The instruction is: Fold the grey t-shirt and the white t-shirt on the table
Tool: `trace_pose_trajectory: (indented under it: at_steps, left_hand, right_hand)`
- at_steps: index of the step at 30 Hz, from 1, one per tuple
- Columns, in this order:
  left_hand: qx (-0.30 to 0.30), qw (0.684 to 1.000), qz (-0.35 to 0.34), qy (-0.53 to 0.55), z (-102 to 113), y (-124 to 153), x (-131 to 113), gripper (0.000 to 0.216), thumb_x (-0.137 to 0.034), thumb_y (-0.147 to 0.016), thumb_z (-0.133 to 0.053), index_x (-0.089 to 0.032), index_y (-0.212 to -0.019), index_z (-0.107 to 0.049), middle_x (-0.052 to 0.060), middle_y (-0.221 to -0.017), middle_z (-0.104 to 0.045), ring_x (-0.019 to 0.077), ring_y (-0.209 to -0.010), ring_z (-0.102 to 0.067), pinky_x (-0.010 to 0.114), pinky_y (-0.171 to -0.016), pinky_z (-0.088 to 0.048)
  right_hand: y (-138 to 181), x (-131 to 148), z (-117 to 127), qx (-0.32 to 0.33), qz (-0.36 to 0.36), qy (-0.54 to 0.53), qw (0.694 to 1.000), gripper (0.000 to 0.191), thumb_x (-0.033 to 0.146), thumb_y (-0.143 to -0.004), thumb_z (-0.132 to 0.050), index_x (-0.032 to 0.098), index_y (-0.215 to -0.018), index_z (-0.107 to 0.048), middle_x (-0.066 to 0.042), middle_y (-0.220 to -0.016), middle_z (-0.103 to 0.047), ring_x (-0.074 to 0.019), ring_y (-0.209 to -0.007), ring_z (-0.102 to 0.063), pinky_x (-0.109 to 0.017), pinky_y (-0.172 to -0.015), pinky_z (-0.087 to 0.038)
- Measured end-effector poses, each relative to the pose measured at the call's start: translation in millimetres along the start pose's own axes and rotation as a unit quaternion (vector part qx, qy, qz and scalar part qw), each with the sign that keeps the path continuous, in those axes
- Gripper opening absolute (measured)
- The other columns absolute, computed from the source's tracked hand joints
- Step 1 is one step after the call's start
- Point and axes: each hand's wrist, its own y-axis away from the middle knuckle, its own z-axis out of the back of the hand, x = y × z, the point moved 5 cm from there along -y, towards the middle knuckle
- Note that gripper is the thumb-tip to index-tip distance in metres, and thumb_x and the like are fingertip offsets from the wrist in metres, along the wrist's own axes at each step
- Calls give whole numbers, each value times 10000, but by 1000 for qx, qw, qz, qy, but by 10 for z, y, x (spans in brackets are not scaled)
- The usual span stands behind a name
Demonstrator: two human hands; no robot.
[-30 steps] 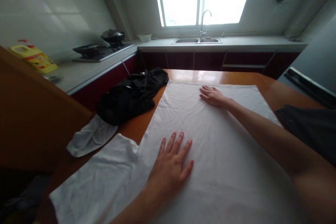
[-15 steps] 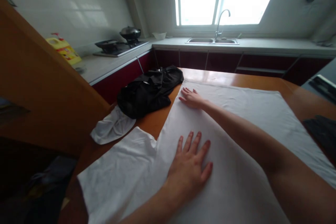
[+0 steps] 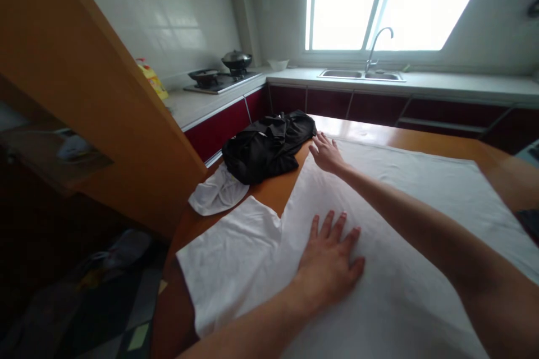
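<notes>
A white T-shirt [image 3: 391, 207] lies spread over the wooden table, with one short sleeve [image 3: 236, 252] reaching out to the left. My left hand [image 3: 330, 263] rests flat on the body of the shirt near the sleeve seam, fingers spread. Farther off, my right hand [image 3: 327, 153] lies across the shirt's far left corner, palm down with the fingers stretched out. Its fingertips come close to a heap of black clothing [image 3: 265, 148]. Neither hand grips anything visible. My right forearm crosses over the shirt and hides part of it.
A crumpled white cloth [image 3: 219, 192] sits under the black heap's near side. Polished wooden tabletop [image 3: 379, 132] shows beyond the shirt. Behind are a sink [image 3: 343, 74], a stove [image 3: 223, 83] with pans, and a yellow bottle [image 3: 152, 79]. An orange-brown wooden panel [image 3: 105, 95] stands at left.
The view has swung left, so the scene sits farther right. My right hand has slid outward to the shirt's far left corner. My left hand stays flat in about the same place on the shirt.
</notes>
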Motion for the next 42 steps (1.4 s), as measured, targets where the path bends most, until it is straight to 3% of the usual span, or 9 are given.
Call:
trace_pose_trajectory:
  at_steps: [5,12,16,19,21,26,32,38,42]
  left_hand:
    - [-23,999,-10,-39,-64,-26,2,583,-542,-1022,-378,-290,-1548,-391,84,-1666,-281,327,-1550,-172,615,-1241,-140]
    - [-19,998,-18,-56,-21,-89,8,588,-512,-1013,-442,-273,-1549,-401,107,-1664,-282,339,-1547,-176,624,-1218,-182]
    - [-4,994,-83,-78,29,8,-176,584,-509,-1023,-446,-285,-1560,-390,105,-1685,-219,359,-1558,-103,675,-1203,-87]
    - [87,971,-207,-80,-58,229,-489,605,-541,-1024,-447,-340,-1582,-326,84,-1695,-186,333,-1567,-73,674,-1200,-65]
    - [131,959,-240,-79,-94,420,-669,634,-556,-1023,-442,-322,-1593,-295,106,-1690,-192,335,-1565,-86,679,-1194,-101]
    - [138,948,-278,-62,-52,1028,-934,664,-534,-1021,-467,-320,-1608,-243,96,-1687,-198,313,-1565,-107,638,-1213,-141]
    - [130,948,-286,-44,28,1728,-986,666,-491,-1007,-524,-341,-1602,-265,82,-1675,-231,304,-1550,-189,596,-1227,-191]
    - [116,951,-285,-32,133,2071,-1030,698,-482,-950,-632,-358,-1573,-343,52,-1651,-318,290,-1535,-253,562,-1233,-223]
    - [57,961,-272,1,165,2162,-1016,507,-484,-922,-683,-338,-1399,-594,58,-1499,-543,279,-1438,-428,498,-1205,-312]
  right_hand:
    - [1078,103,394,40,29,4,999,560,441,-1048,-334,165,-1525,-434,-149,-1664,-251,-284,-1552,-186,-593,-1219,-189]
    - [2795,-285,954,15,-30,51,998,520,384,-1045,-348,187,-1511,-468,-161,-1630,-330,-292,-1535,-243,-602,-1203,-245]
    - [3865,54,1168,54,-5,57,997,546,361,-1042,-385,220,-1569,-380,-131,-1657,-273,-270,-1547,-203,-591,-1222,-205]
    - [4521,457,1212,114,25,34,993,605,359,-1036,-418,241,-1613,-276,-106,-1673,-220,-258,-1559,-142,-569,-1243,-157]
    - [4831,636,1215,142,15,20,990,638,379,-1034,-434,237,-1623,-237,-111,-1675,-197,-271,-1560,-129,-576,-1246,-143]
    - [5226,775,1251,143,-33,-13,989,634,459,-1048,-404,239,-1619,-238,-98,-1674,-187,-275,-1556,-143,-578,-1250,-139]
    - [5472,902,1254,85,-59,-10,995,652,492,-1027,-461,264,-1610,-277,-88,-1664,-229,-283,-1548,-183,-568,-1254,-166]
    - [5579,1014,1279,72,-44,-15,996,598,458,-984,-557,373,-1554,-397,-57,-1672,-223,-317,-1543,-191,-622,-1228,-191]
    - [5604,1026,1311,76,-3,-29,997,550,438,-948,-618,380,-1484,-509,-46,-1661,-285,-339,-1534,-228,-648,-1214,-204]
